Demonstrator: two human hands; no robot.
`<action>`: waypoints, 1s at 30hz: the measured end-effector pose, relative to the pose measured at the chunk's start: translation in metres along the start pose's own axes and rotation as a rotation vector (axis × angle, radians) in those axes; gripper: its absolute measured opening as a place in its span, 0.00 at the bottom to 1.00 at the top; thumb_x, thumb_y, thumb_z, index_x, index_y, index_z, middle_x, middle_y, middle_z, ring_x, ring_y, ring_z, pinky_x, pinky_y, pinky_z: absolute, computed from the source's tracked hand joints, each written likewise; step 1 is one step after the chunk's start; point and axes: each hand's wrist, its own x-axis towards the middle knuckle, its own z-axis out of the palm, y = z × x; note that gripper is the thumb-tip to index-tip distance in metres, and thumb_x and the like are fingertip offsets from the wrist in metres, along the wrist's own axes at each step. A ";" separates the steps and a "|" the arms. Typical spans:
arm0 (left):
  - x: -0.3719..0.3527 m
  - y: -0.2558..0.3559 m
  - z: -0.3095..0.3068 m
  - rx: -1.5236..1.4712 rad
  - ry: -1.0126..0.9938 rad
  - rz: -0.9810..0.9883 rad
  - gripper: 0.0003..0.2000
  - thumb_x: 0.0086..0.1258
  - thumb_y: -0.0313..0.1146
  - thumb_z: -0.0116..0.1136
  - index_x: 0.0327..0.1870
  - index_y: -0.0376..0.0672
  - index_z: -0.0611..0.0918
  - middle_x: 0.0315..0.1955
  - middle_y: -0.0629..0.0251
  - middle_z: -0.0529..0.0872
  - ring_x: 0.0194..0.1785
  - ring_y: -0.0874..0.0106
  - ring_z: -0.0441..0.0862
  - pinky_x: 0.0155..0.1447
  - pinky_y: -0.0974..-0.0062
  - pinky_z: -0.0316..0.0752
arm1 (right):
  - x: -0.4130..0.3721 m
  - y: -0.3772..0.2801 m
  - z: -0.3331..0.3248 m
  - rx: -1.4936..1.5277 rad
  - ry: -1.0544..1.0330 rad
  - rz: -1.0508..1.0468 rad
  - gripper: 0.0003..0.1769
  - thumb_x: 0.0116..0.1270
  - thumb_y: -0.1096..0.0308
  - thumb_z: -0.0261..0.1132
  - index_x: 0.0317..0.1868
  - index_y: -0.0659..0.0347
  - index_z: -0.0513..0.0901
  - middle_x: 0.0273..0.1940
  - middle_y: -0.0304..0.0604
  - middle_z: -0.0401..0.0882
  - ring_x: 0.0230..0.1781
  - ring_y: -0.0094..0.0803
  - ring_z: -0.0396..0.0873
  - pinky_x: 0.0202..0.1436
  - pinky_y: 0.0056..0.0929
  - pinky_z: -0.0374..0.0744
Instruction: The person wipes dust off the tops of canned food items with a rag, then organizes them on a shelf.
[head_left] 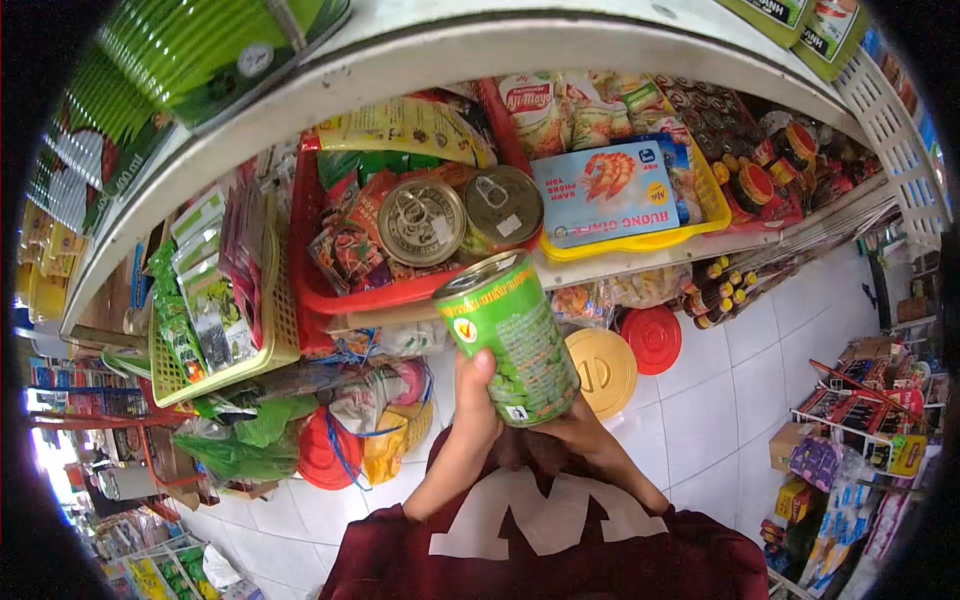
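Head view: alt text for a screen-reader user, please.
Both hands hold a green can up before a crowded shelf, the left hand at its side, the right hand at its base. Behind it, a red basket holds two cans and packets; a blue box lies in a yellow tray.

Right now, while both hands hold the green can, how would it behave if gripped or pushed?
The green can looks like rigid, sealed metal, so probably stiff and fairly heavy for its size. Its glossy label may be slippery; the left hand and right hand both grip it. Cylindrical, it would likely roll if laid sideways.
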 end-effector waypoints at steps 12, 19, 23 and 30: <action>-0.003 -0.004 -0.009 0.131 -0.092 0.063 0.31 0.58 0.43 0.55 0.59 0.34 0.63 0.49 0.55 0.74 0.52 0.67 0.72 0.56 0.71 0.67 | -0.009 -0.063 -0.023 -0.457 0.582 -0.949 0.24 0.54 0.63 0.63 0.48 0.68 0.73 0.48 0.51 0.68 0.49 0.37 0.68 0.53 0.33 0.67; -0.034 -0.010 -0.008 0.118 -0.218 -0.020 0.29 0.58 0.38 0.54 0.59 0.35 0.62 0.47 0.61 0.73 0.51 0.72 0.70 0.56 0.74 0.64 | 0.016 -0.079 0.018 -0.704 0.515 -1.083 0.16 0.49 0.63 0.61 0.33 0.67 0.73 0.32 0.46 0.69 0.35 0.33 0.69 0.42 0.31 0.69; -0.031 -0.002 -0.016 0.054 -0.051 -0.090 0.26 0.65 0.48 0.41 0.56 0.35 0.65 0.47 0.58 0.74 0.51 0.70 0.70 0.56 0.72 0.63 | 0.002 -0.067 0.021 -0.971 0.010 -1.254 0.15 0.40 0.62 0.69 0.26 0.62 0.76 0.25 0.42 0.70 0.20 0.36 0.68 0.23 0.30 0.69; -0.036 -0.016 0.000 0.115 -0.210 -0.191 0.25 0.69 0.45 0.40 0.60 0.35 0.61 0.50 0.60 0.73 0.52 0.74 0.70 0.57 0.76 0.64 | 0.035 -0.113 0.000 -0.895 0.329 -1.067 0.13 0.44 0.69 0.68 0.27 0.67 0.74 0.23 0.45 0.69 0.21 0.35 0.69 0.23 0.27 0.68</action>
